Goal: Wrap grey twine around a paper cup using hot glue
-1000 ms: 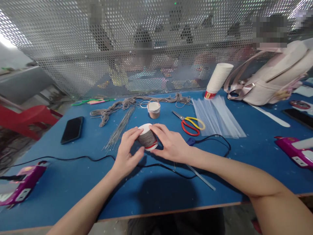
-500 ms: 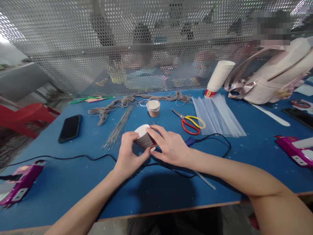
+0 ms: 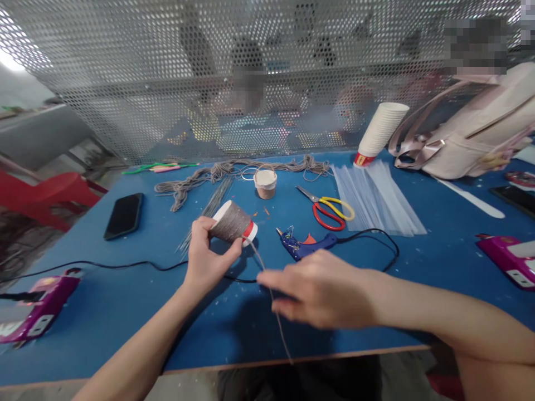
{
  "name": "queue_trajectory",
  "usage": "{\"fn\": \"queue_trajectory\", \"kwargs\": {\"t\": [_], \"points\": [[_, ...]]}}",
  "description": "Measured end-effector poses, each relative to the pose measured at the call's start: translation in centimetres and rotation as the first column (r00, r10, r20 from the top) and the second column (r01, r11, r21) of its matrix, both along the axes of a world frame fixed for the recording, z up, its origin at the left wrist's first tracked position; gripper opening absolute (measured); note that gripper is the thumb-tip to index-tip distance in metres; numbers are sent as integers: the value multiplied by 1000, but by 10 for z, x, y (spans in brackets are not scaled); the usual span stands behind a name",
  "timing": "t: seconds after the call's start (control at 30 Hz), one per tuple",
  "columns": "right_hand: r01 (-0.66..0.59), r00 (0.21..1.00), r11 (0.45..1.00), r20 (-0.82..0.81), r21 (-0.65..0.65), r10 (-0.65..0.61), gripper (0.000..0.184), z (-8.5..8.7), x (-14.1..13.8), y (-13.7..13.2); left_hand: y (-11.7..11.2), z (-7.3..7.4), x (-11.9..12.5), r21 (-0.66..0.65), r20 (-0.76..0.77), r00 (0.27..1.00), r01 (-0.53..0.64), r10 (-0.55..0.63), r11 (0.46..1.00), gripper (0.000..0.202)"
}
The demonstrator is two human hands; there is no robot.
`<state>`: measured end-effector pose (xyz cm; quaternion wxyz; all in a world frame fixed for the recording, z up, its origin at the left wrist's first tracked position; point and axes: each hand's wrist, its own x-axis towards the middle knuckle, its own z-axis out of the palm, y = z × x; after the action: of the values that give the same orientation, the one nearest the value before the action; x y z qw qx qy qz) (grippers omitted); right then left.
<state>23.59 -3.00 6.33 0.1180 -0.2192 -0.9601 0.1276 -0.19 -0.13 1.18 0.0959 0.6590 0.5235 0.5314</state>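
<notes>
My left hand [image 3: 207, 257] grips a paper cup wrapped in grey-brown cord [image 3: 232, 222], lifted off the blue table [image 3: 125, 312] and tilted on its side, red rim to the right. A loose cord tail [image 3: 271, 301] runs from the cup's rim down toward me. My right hand [image 3: 317, 287] is low over the table's front, smeared by motion, fingers pinched on that cord. A blue glue gun [image 3: 307, 245] lies just beyond my right hand.
A second wrapped cup [image 3: 265, 184], cord bundle [image 3: 217, 172], thin wires [image 3: 209, 211], scissors [image 3: 330, 209], clear strips [image 3: 376, 195], cup stack [image 3: 380, 133], phone [image 3: 124, 214], a bag [image 3: 472, 133], purple devices [image 3: 37, 309] and a black cable [image 3: 125, 264] lie around. People sit behind the mesh screen.
My left hand lifted the wrapped cup off the table and tilted it. My right hand left the cup and pulled the cord tail toward me, uncovering the glue gun.
</notes>
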Motion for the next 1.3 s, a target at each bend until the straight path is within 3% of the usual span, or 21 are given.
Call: {"fn": "queue_trajectory", "kwargs": {"t": [0.07,0.13,0.23,0.33,0.43,0.53,0.63,0.7,0.83,1.0,1.3], "points": [[224,973,971,36,79,-227,23,-11,10,17,0,0,0,9,6,1000,19,-19,1000,33],[317,933,941,142,116,-332,25,-23,21,30,1,0,1,17,12,1000,27,-27,999,33],[273,910,955,291,115,-296,40,-38,37,40,2,-1,2,-3,45,999,27,-27,1000,33],[235,907,963,325,133,-267,47,-48,44,42,3,-1,4,-57,83,996,30,-25,998,32],[243,933,963,242,121,-266,40,-53,46,46,3,0,6,-129,114,993,31,-17,991,30],[309,951,950,-14,34,-309,32,-52,44,48,1,1,9,-192,136,991,42,-16,980,28],[333,868,929,-331,-163,-370,15,-47,38,40,0,1,12,-210,128,991,56,-29,976,26],[308,804,897,-418,-317,-423,3,-44,32,31,-1,0,13,-209,108,994,53,-31,976,25],[285,774,830,-395,-480,-494,9,-41,18,13,-2,-7,14,-162,64,998,26,-16,986,27],[273,773,853,-427,-444,-469,20,-41,8,7,-4,-15,12,-33,-6,1000,20,-20,999,30],[263,781,882,-450,-391,-432,18,-45,3,6,-4,-18,13,27,-86,996,30,-28,999,30]]}}
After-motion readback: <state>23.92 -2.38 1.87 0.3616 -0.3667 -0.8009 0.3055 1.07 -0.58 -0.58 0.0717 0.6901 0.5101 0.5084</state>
